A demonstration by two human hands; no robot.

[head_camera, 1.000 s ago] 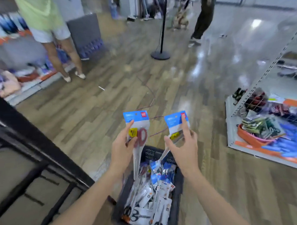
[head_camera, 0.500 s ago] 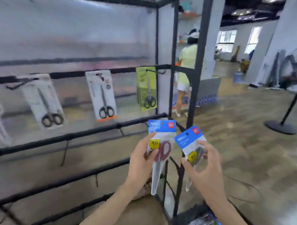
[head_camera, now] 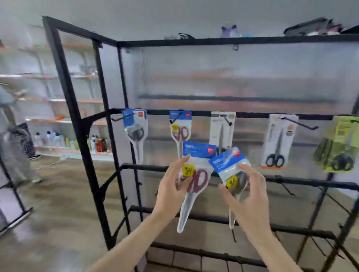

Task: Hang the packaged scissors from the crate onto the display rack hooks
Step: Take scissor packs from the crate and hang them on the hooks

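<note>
Each grip, left hand (head_camera: 172,189) and right hand (head_camera: 248,196), clasps a blurred scissors pack (head_camera: 193,182); crate unseen.

Two bare arms reach up from the bottom. The left hand (head_camera: 172,189) and right hand (head_camera: 250,196) wear no gloves. No sleeves show. No rings or watch show, but the picture is a bit blurry.

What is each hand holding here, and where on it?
Left hand holds a red-handled scissors pack by its left edge at the handles. Right hand holds a dark-handled pack around its middle.
</note>
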